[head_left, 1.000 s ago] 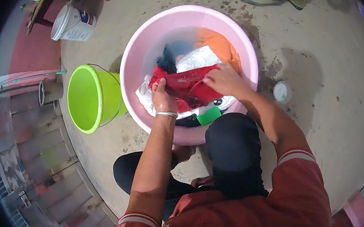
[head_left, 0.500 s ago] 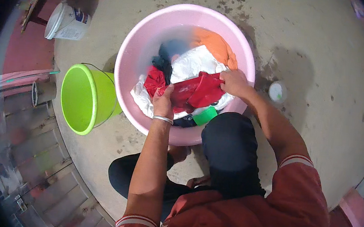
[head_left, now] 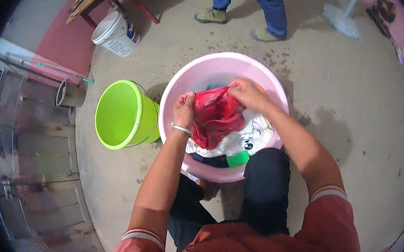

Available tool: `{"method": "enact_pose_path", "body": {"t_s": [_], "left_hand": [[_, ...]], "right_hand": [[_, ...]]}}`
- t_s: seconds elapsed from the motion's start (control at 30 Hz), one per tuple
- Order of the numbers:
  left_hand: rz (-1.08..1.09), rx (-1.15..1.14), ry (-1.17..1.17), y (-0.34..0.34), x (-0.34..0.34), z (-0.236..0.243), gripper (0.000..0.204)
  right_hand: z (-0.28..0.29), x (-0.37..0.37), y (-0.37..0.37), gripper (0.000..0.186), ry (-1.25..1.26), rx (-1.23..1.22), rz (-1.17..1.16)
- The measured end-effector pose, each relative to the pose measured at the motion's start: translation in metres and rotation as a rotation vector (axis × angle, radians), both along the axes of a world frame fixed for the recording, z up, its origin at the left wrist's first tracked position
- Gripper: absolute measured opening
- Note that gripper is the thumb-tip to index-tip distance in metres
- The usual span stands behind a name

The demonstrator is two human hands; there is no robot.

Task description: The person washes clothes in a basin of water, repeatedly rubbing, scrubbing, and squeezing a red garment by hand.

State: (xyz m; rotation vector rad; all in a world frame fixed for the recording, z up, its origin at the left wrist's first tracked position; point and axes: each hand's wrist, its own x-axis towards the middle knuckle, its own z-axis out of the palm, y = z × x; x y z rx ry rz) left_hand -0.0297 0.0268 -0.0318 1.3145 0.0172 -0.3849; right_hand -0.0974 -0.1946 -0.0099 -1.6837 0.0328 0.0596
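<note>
A wet red cloth (head_left: 214,122) is stretched between my hands above a pink tub (head_left: 236,57) of laundry. My left hand (head_left: 183,109) pinches its upper left corner, and my right hand (head_left: 246,94) grips the upper right part. Under the red cloth lie white fabric (head_left: 255,130) with a black figure on it and dark fabric (head_left: 208,160) in cloudy water. A flat green object (head_left: 238,159) sits near the tub's front edge, beside my right knee.
A lime-green bucket (head_left: 116,117) stands left of the tub, with a white bucket (head_left: 119,43) behind it near a cluttered wooden table (head_left: 94,4). Another person's legs (head_left: 273,8) are beyond the tub. A grey pedestal stand (head_left: 341,22) is at the back right.
Both hands have raised the red cloth, which now hangs bunched between them. The view has tipped upward, showing more of the floor and of the other person's legs.
</note>
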Motion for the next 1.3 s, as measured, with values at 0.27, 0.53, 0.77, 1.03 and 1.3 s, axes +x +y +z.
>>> {"method": "enact_pose_path", "body": {"t_s": [0.27, 0.53, 0.77, 1.03, 1.3], "left_hand": [[-0.163, -0.903, 0.505, -0.057, -0.004, -0.009, 0.04], [-0.116, -0.725, 0.523, -0.036, 0.034, -0.015, 0.038], [0.144, -0.444, 0.547, -0.064, -0.009, 0.027, 0.03], [-0.36, -0.472, 0.62, -0.044, -0.02, 0.061, 0.037], [-0.253, -0.075, 0.068, 0.004, 0.022, 0.055, 0.028]], "right_hand": [[0.032, 0.03, 0.079, 0.028, -0.219, -0.748, -0.228], [0.051, 0.011, 0.146, 0.024, -0.501, -0.537, -0.275], [0.033, 0.041, 0.095, 0.034, -0.127, -0.477, -0.415], [0.018, 0.06, 0.049, 0.036, -0.169, -0.652, -0.62], [-0.004, 0.03, 0.011, 0.028, 0.304, -0.417, 0.252]]}}
